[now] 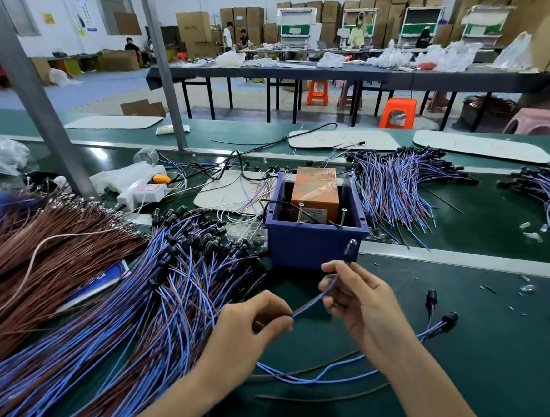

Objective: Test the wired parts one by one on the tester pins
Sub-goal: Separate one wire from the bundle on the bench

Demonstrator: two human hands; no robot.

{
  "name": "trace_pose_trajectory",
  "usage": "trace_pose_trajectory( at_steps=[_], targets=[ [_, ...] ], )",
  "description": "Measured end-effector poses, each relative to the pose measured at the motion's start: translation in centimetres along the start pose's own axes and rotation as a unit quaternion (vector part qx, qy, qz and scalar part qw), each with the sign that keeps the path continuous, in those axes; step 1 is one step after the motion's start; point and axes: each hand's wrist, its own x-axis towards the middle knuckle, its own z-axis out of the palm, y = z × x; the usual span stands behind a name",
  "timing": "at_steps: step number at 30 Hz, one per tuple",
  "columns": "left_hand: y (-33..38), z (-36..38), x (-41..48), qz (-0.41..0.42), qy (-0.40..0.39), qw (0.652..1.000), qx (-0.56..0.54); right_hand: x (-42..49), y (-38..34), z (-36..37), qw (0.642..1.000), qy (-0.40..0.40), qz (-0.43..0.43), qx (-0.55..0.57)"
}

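Note:
A blue box [313,247] holds an orange tester block [315,188] with two upright metal pins [301,214] at its front. My right hand [367,309] pinches one wired part [351,248] just below its dark cap, which stands in front of the box wall, below the pins. My left hand [248,333] pinches the free end of that part's blue and brown wire [312,302]. A big heap of wired parts [170,285] lies to the left of my hands.
Two loose wired parts [438,320] lie on the green mat [470,368] to the right. More bundles [399,184] sit behind the box on the right. Brown wires [36,250] are piled far left. A grey post [40,94] rises at the left.

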Motion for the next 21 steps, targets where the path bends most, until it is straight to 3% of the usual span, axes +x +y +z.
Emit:
trace_pose_trajectory(
  at_steps=[2, 5, 9, 13, 16, 19, 21],
  targets=[
    [-0.1, -0.3, -0.1, -0.006, -0.019, 1.0, 0.006, 0.2, -1.0, -1.0, 0.999, 0.024, -0.031, 0.001],
    [-0.4, -1.3, -0.2, -0.014, -0.031, 0.999, 0.022, 1.1, -3.3, -3.9, 0.987, 0.142, -0.063, -0.029],
    [-0.6, -2.9, -0.3, -0.026, -0.044, 0.997, 0.06, 2.0, -4.9, -8.6, 0.938, 0.258, -0.069, -0.22],
    [-0.4, -4.1, -0.2, -0.068, -0.05, 0.996, 0.013, 2.0, -4.8, -10.9, 0.821, 0.284, -0.076, -0.489],
    [0.3, -4.4, 0.3, -0.105, -0.057, 0.989, -0.092, 2.2, -4.1, -10.6, 0.721, 0.245, 0.006, -0.648],
    [1.3, -4.5, 1.0, -0.118, -0.061, 0.976, -0.173, 2.0, -3.8, -9.0, 0.628, 0.236, 0.098, -0.735],
    [1.9, -4.6, 1.5, -0.124, -0.074, 0.969, -0.198, 1.6, -4.0, -7.4, 0.596, 0.243, 0.084, -0.761]
  ],
)
